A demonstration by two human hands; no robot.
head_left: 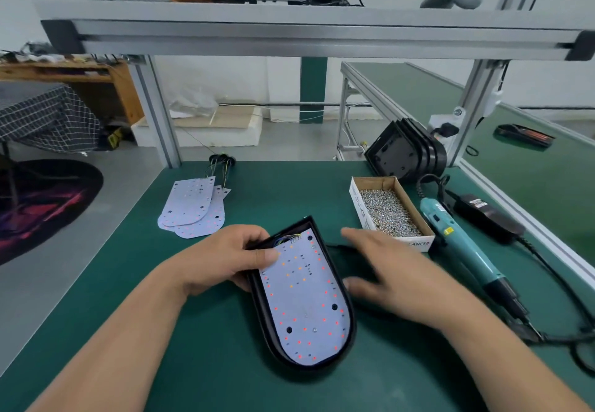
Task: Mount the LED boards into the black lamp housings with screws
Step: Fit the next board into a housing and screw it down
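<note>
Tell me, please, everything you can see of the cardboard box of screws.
The screw box is a small oblong cardboard carton with no lid, white and printed outside, brown inside, partly filled with small silvery screws. It sits flat on the green mat, right of the lamp housing and just left of the teal electric screwdriver. Apart from the mat, nothing plainly touches it.

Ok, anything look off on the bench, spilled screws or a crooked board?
Nothing stands out. The LED board sits squarely inside the black housing gripped by the left hand, and the screws lie within their box.
</note>
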